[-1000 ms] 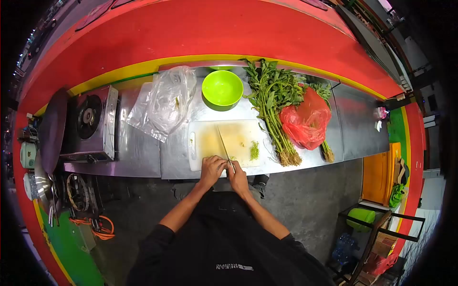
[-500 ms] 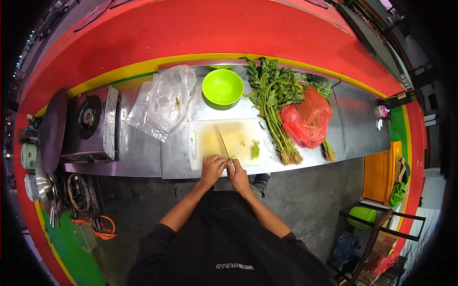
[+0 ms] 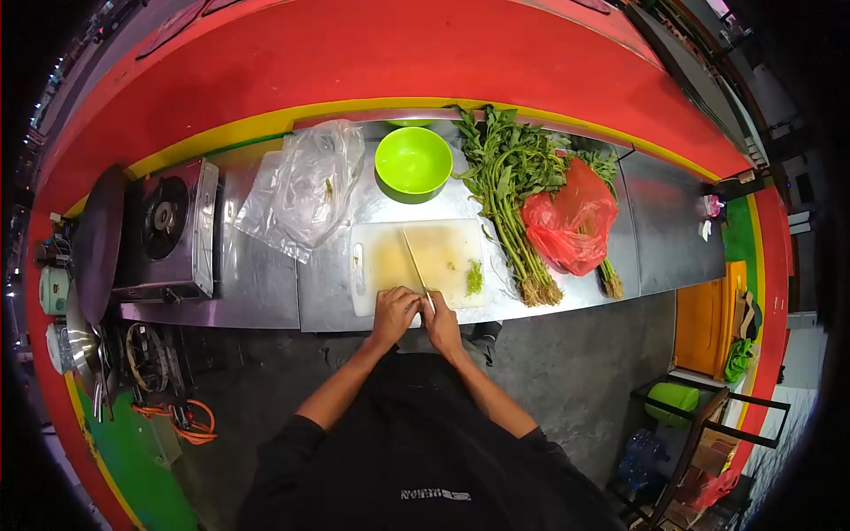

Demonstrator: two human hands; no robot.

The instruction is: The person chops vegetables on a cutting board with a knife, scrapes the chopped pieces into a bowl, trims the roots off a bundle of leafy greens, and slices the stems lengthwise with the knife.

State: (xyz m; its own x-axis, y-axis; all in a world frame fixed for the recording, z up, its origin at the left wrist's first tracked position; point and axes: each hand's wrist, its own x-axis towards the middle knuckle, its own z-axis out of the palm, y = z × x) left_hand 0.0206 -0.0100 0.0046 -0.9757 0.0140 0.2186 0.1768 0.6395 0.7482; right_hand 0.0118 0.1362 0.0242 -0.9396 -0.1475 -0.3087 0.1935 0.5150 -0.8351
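Observation:
My right hand [image 3: 442,327] is closed on a knife [image 3: 413,259], whose blade points away from me over the white cutting board [image 3: 372,237]. Beside it, at the board's near edge, my left hand [image 3: 394,314] has its fingers bent and pressed together; whatever they hold is too small to make out. Chopped green bits [image 3: 475,277] lie in a small pile on the right of the board. Behind the board stands a bright green bowl [image 3: 413,161]. Leafy green stalks [image 3: 506,203] with roots lie to the right, partly under a red plastic bag [image 3: 571,221].
Clear plastic bags [image 3: 312,190] lie left of the bowl on the metal counter [image 3: 257,292]. Farther left are a gas stove [image 3: 168,228] and a large dark wok [image 3: 99,243]. A red wall [image 3: 398,57] rises behind the counter. An orange cabinet [image 3: 699,329] stands at the right.
The knife blade has shifted and tilted slightly between my hands. Both hands stay almost in the same place at the board's near edge.

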